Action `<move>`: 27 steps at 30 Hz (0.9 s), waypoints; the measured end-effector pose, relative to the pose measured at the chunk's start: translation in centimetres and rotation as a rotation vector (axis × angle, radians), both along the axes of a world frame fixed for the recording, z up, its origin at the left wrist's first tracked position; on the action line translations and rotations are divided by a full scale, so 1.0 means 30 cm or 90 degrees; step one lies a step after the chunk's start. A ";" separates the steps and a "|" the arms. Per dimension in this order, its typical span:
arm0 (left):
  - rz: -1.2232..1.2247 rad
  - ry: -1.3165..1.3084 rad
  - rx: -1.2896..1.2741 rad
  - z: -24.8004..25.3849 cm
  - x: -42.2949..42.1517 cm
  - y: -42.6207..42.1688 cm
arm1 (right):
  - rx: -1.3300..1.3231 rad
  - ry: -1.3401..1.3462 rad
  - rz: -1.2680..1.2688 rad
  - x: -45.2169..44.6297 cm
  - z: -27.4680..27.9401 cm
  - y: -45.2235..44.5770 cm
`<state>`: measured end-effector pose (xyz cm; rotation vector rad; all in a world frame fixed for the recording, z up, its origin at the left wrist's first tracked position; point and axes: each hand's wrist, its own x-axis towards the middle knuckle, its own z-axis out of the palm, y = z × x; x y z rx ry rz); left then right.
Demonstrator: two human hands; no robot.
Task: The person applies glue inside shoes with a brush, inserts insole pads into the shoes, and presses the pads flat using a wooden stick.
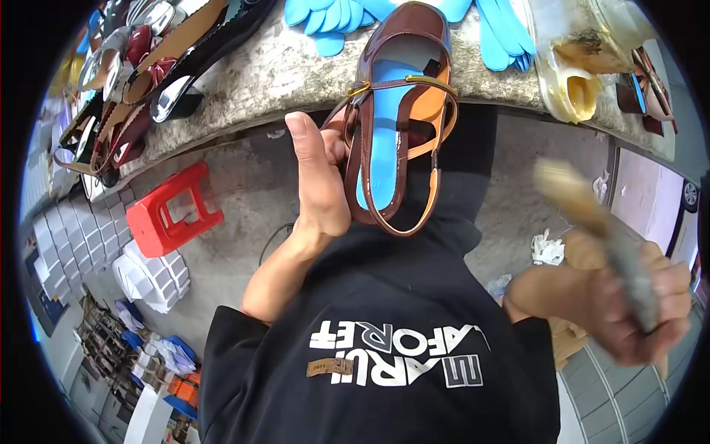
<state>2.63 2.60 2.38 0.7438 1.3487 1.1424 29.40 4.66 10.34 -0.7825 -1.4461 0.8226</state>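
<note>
From where I stand, the open-backed shoe [406, 148], glossy dark brown with a blue insole [386, 133], is just to the right of the person's left hand [319, 174], its sole side against that hand. The palm is turned in toward the shoe, the thumb stands up free of it, and the fingers go in behind it, supporting it from beneath; how tightly they grip, I can't tell, since the shoe hides most of them. Its toe points away from the person and reaches over the near edge of the worktable [296, 74], while the heel end hangs out toward the black shirt [384, 296]. Whether the toe touches the tabletop I can't make out. A thin strap with gold-coloured metal crosses the opening, and the back strap loops out at the heel. Well apart, off to the right, the right hand [640, 307] is clenched around the grey handle of a brush [569, 191], blurred, its pale bristles pointing up toward the table. Beyond them, at the table's edge, is a cloudy container [551, 85] crusted with something yellowish. Blue cut pieces [504, 37] lie on both sides of the toe, more shoes [140, 89] are heaped at the table's left, and a red stool [174, 211] is on the floor below.
</note>
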 end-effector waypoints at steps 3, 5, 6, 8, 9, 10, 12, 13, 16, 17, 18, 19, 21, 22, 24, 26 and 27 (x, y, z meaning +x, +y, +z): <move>-0.040 -0.061 -0.010 0.002 -0.010 0.004 | 0.022 -0.206 -0.025 -0.205 -0.044 0.013; -0.060 -0.068 0.004 -0.013 -0.016 0.002 | 0.052 -0.286 -0.042 -0.293 -0.075 0.033; -0.059 -0.072 0.010 -0.020 -0.013 0.003 | 0.072 -0.318 -0.056 -0.326 -0.094 0.046; -0.034 -0.104 0.028 -0.031 0.001 0.006 | 0.103 -0.354 -0.085 -0.378 -0.134 0.074; -0.038 -0.124 0.007 -0.038 -0.011 0.001 | 0.138 -0.362 -0.106 -0.403 -0.171 0.094; -0.041 -0.145 -0.014 -0.044 -0.023 -0.002 | 0.173 -0.356 -0.137 -0.416 -0.219 0.131; -0.065 -0.099 0.011 -0.065 -0.047 0.004 | 0.162 -0.340 -0.162 -0.429 -0.258 0.156; -0.078 -0.068 0.011 -0.072 -0.063 0.005 | 0.100 -0.347 -0.143 -0.419 -0.235 0.145; -0.108 0.000 0.018 -0.089 -0.105 0.027 | -0.040 -0.291 -0.132 -0.421 -0.176 0.117; -0.101 -0.005 0.016 -0.092 -0.116 0.034 | -0.066 -0.288 -0.127 -0.419 -0.154 0.104; -0.079 -0.015 0.008 -0.094 -0.122 0.037 | -0.091 -0.285 -0.121 -0.416 -0.133 0.091; -0.035 -0.029 0.003 -0.100 -0.128 0.039 | -0.077 -0.283 -0.054 -0.387 -0.121 0.086; 0.108 -0.006 0.001 -0.150 -0.147 0.043 | -0.054 -0.287 0.026 -0.343 -0.112 0.076; 0.061 -0.055 0.030 -0.167 -0.158 0.035 | -0.050 -0.292 0.049 -0.333 -0.111 0.070; -0.035 -0.156 0.078 -0.176 -0.175 0.033 | -0.041 -0.303 0.071 -0.322 -0.111 0.062; 0.119 0.024 0.111 -0.133 -0.112 0.032 | -0.033 -0.315 0.091 -0.317 -0.111 0.062; 0.075 -0.003 0.122 -0.134 -0.122 0.038 | -0.023 -0.324 0.100 -0.312 -0.112 0.064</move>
